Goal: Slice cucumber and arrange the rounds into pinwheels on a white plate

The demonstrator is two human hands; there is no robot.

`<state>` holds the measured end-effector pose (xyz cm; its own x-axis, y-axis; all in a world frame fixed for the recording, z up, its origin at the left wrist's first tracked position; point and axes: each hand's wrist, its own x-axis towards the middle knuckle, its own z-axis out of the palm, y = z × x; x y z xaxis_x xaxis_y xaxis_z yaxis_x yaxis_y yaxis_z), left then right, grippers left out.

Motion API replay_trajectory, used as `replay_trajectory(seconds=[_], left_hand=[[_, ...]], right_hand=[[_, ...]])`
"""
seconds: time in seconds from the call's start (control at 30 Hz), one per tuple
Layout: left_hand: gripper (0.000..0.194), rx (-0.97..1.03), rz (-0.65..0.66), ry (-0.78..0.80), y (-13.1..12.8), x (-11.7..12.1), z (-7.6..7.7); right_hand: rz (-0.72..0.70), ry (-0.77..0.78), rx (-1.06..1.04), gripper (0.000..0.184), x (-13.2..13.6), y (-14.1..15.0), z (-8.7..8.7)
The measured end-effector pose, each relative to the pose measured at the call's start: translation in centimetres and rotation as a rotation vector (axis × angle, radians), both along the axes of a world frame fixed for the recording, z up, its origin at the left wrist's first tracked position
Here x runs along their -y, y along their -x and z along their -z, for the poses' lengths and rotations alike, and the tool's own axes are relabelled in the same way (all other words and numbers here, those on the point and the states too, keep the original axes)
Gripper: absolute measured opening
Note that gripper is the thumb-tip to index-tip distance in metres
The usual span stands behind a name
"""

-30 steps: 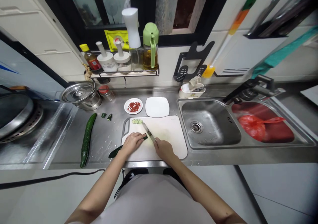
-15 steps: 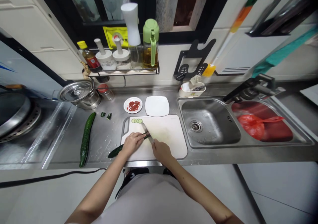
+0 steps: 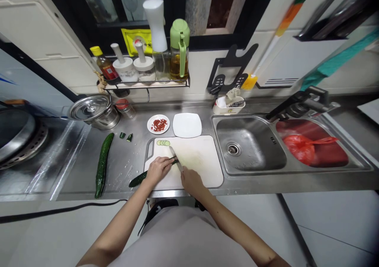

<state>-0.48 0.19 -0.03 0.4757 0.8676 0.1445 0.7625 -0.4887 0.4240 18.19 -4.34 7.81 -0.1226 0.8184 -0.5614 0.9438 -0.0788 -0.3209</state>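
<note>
My left hand is closed over a dark green cucumber, whose uncut end sticks out to the left past the white cutting board. In my right hand is a knife, its blade slanting up and left against the cucumber's cut end, close to my left fingertips. Several pale green cucumber slices lie overlapped in a row near the board's upper left. My left fingers partly hide the cucumber's cut end.
Another whole cucumber and small cucumber ends lie left of the board. Behind it are a plate of red chopped bits and a white plate. A lidded pot stands back left; a sink is at right.
My right hand and the knife have shifted slightly left, bringing the blade up to the cucumber's end. My left hand stays on the cucumber. The view has tilted slightly.
</note>
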Motion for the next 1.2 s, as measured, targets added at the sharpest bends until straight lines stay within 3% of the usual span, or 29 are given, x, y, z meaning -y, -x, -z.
replay_trajectory(seconds=[1.2], left_hand=[[0.029, 0.035, 0.015, 0.035, 0.04, -0.47, -0.52]], right_hand=[[-0.024, -0.051, 0.012, 0.032, -0.71, 0.33, 0.76]])
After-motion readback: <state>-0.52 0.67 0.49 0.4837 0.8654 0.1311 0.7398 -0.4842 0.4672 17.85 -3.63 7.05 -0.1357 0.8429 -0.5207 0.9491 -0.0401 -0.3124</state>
